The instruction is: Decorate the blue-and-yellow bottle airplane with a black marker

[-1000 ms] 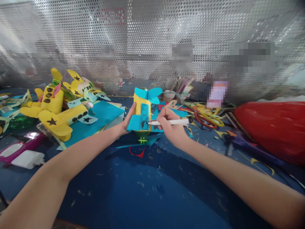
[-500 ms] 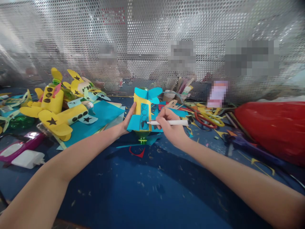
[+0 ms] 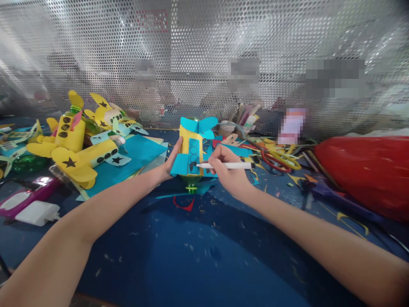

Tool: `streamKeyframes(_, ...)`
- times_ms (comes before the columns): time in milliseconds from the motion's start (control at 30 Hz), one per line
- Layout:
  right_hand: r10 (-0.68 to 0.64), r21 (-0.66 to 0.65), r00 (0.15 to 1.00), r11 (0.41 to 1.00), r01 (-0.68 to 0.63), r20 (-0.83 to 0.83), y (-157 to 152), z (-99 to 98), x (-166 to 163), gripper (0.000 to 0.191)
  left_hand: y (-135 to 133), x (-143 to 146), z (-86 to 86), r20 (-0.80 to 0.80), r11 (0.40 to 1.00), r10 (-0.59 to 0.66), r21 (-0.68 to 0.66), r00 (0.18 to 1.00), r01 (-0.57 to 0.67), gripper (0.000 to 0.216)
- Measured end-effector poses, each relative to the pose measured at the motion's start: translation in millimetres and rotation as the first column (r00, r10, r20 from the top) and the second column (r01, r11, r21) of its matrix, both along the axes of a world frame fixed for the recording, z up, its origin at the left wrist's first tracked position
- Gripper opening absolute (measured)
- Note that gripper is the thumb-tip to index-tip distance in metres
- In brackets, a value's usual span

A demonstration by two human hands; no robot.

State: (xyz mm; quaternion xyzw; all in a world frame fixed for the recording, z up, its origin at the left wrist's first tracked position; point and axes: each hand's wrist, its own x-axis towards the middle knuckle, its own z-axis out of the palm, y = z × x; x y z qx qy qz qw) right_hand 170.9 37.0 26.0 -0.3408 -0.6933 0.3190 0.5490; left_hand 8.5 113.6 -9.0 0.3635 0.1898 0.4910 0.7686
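Note:
A green plastic bottle wrapped in yellow and blue paper, shaped like a toy plane (image 3: 183,145), lies on the table with its neck toward me. My left hand (image 3: 171,164) grips its left side, the fingers partly hidden behind it. Between the fingers of my right hand (image 3: 228,170) is a white marker pen (image 3: 238,165). Its tip touches a blue paper strip (image 3: 193,149) on the bottle. Circles are drawn in a row along that strip, and the lowest is partly filled with black.
Several yellow paper-covered bottle planes (image 3: 76,162) lie at left on blue paper sheets (image 3: 137,155). A purple glue gun (image 3: 35,192) with a white plug sits nearer. At right are scissors (image 3: 275,160), paper scraps and a red bag (image 3: 367,170). A perforated metal panel (image 3: 191,51) stands behind.
The marker pen and my right hand have shifted very slightly at the lowest circle. My left hand and the bottle plane stay where they were.

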Motion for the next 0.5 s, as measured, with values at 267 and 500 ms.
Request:
streamKeyframes(267,0.010,-0.022,1.000,1.000,-0.010,0.002,-0.3,-0.7,-0.2,0.022,-0.2,0.2,1.4,0.045,1.000,-0.010,0.015,0.999,0.009,0.057)
streamKeyframes(500,0.005,-0.022,1.000,1.000,-0.005,0.005,-0.2,-1.2,-0.1,0.023,-1.5,-0.2,4.6,-0.006,0.999,-0.020,-0.036,1.000,0.020,0.064)
